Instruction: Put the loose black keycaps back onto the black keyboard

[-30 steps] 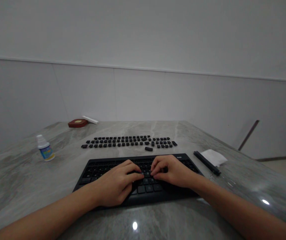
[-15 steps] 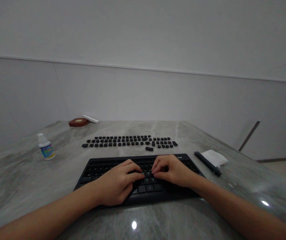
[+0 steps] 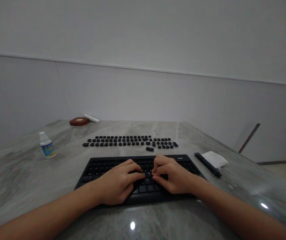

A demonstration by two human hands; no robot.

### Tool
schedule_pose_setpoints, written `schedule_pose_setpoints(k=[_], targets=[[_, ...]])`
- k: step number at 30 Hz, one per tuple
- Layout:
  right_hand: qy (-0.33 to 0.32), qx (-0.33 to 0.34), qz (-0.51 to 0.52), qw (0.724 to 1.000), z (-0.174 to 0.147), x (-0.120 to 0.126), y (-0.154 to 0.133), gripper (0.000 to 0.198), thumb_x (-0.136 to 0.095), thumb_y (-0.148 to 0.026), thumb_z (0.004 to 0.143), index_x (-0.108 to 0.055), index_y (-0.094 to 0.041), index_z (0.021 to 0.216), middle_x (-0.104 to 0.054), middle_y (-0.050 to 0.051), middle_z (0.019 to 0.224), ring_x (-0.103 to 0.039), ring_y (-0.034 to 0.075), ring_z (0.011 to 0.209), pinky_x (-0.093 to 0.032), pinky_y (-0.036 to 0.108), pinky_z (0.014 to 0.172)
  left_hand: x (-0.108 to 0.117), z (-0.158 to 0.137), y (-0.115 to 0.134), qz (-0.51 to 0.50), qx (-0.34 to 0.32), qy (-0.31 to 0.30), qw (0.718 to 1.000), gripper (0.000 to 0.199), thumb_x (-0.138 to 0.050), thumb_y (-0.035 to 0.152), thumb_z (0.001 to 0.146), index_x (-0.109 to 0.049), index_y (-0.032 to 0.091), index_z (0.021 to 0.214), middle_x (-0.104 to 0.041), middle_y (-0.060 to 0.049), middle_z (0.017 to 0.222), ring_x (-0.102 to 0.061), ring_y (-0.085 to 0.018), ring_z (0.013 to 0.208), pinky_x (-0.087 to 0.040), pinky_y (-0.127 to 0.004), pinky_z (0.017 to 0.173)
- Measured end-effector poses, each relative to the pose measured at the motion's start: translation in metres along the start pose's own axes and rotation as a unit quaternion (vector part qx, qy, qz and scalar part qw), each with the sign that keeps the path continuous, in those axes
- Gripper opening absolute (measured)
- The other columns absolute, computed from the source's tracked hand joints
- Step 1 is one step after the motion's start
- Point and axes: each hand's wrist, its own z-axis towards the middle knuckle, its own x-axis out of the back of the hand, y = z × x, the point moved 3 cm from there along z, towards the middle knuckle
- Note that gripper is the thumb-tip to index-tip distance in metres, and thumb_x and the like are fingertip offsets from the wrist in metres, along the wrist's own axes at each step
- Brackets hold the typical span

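A black keyboard (image 3: 158, 198) lies in front of me, with keycaps on its near rows and bare switch positions showing at its left and right. My left hand (image 3: 119, 181) rests over its middle, thumb and forefinger drawn together at the keys. Just across a small gap, my right hand (image 3: 173, 175) is closed in a pinch, fingertips down at the same spot. Between the two sets of fingertips sits a dark keycap (image 3: 148, 174). Whatever either pinch holds is hidden or too small to make out.
Loose black keycaps (image 3: 119, 140) lie in rows behind the keyboard. A white bottle (image 3: 48, 148) stands at left. A brown case (image 3: 79, 122) and a white strip (image 3: 91, 118) lie at the back. Right of the keyboard are a black bar (image 3: 208, 165) and a white tissue (image 3: 214, 159).
My right hand has turned slightly, its fingers curling more and its thumb coming lower and nearer me. The left hand stays nearly still. The view has shifted a little.
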Motion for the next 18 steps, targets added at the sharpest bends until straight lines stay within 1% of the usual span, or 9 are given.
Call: schedule_pose_setpoints(k=[4, 7, 9, 11, 12, 13, 15, 16, 18], targets=[[-0.029, -0.01, -0.005, 1.0, -0.004, -0.004, -0.001, 0.018, -0.059, -0.017, 0.088, -0.071, -0.015, 0.074, -0.064, 0.009, 0.081, -0.061, 0.019, 0.077, -0.052, 0.031, 0.069, -0.001, 0.0, -0.001, 0.012, -0.001, -0.005, 1.0, 0.05, -0.045, -0.001, 0.079, -0.063, 0.014, 0.123, -0.062, -0.013, 0.117, -0.056, -0.025, 0.107, -0.054, -0.041, 0.095], [-0.014, -0.026, 0.021, 0.999, -0.012, 0.002, 0.002, 0.021, -0.057, -0.02, 0.092, -0.074, -0.016, 0.082, -0.069, 0.01, 0.087, -0.064, 0.019, 0.082, -0.053, 0.032, 0.075, 0.0, 0.002, 0.002, 0.022, -0.002, -0.002, 1.0, 0.046, -0.045, 0.002, 0.082, -0.063, 0.014, 0.123, -0.062, -0.013, 0.116, -0.056, -0.024, 0.105, -0.053, -0.041, 0.094], [0.013, -0.066, 0.004, 0.998, -0.018, 0.012, 0.013, 0.023, -0.054, -0.021, 0.095, -0.075, -0.017, 0.085, -0.071, 0.01, 0.091, -0.065, 0.02, 0.087, -0.053, 0.034, 0.081, 0.002, 0.002, 0.005, 0.026, 0.001, 0.001, 1.0, 0.042, -0.049, 0.007, 0.085, -0.062, 0.016, 0.124, -0.062, -0.013, 0.117, -0.057, -0.025, 0.105, -0.053, -0.043, 0.095], [0.043, -0.134, -0.068, 0.988, -0.024, 0.025, 0.03, 0.021, -0.054, -0.021, 0.094, -0.075, -0.017, 0.092, -0.07, 0.012, 0.1, -0.064, 0.023, 0.095, -0.051, 0.04, 0.089, 0.002, 0.002, 0.009, 0.032, 0.012, -0.008, 0.999, 0.041, -0.058, 0.019, 0.085, -0.061, 0.016, 0.126, -0.062, -0.014, 0.12, -0.056, -0.029, 0.108, -0.051, -0.048, 0.097], [0.048, -0.168, -0.107, 0.979, -0.026, 0.03, 0.039, 0.019, -0.057, -0.022, 0.092, -0.074, -0.015, 0.099, -0.069, 0.013, 0.107, -0.063, 0.025, 0.101, -0.049, 0.043, 0.094, 0.001, 0.002, 0.011, 0.037, 0.022, -0.016, 0.999, 0.045, -0.064, 0.026, 0.083, -0.06, 0.015, 0.127, -0.061, -0.014, 0.123, -0.055, -0.031, 0.111, -0.05, -0.051, 0.098], [0.033, -0.196, -0.134, 0.971, -0.028, 0.033, 0.047, 0.021, -0.059, -0.023, 0.091, -0.073, -0.015, 0.104, -0.069, 0.015, 0.111, -0.062, 0.027, 0.105, -0.047, 0.046, 0.097, 0.0, 0.001, 0.013, 0.043, 0.034, -0.025, 0.998, 0.053, -0.068, 0.033, 0.081, -0.059, 0.015, 0.129, -0.06, -0.015, 0.125, -0.054, -0.034, 0.113, -0.049, -0.054, 0.099], [-0.006, -0.229, -0.157, 0.961, -0.031, 0.035, 0.06, 0.027, -0.06, -0.028, 0.091, -0.07, -0.015, 0.113, -0.069, 0.015, 0.114, -0.061, 0.029, 0.109, -0.044, 0.049, 0.101, -0.003, 0.0, 0.015, 0.056, 0.057, -0.035, 0.996, 0.065, -0.073, 0.041, 0.077, -0.057, 0.014, 0.133, -0.058, -0.017, 0.129, -0.052, -0.037, 0.116, -0.047, -0.058, 0.1], [-0.019, -0.237, -0.158, 0.958, -0.032, 0.034, 0.064, 0.028, -0.06, -0.03, 0.092, -0.069, -0.016, 0.114, -0.069, 0.014, 0.115, -0.062, 0.029, 0.11, -0.043, 0.048, 0.101, -0.005, -0.001, 0.016, 0.06, 0.066, -0.037, 0.995, 0.067, -0.074, 0.042, 0.077, -0.055, 0.013, 0.135, -0.057, -0.018, 0.13, -0.052, -0.038, 0.117, -0.047, -0.058, 0.1], [-0.023, -0.247, -0.154, 0.956, -0.031, 0.03, 0.068, 0.027, -0.057, -0.029, 0.094, -0.069, -0.017, 0.115, -0.07, 0.013, 0.115, -0.062, 0.028, 0.11, -0.044, 0.046, 0.1, -0.008, -0.002, 0.016, 0.064, 0.076, -0.04, 0.994, 0.066, -0.073, 0.04, 0.079, -0.054, 0.014, 0.136, -0.056, -0.018, 0.132, -0.051, -0.038, 0.118, -0.047, -0.058, 0.1]])
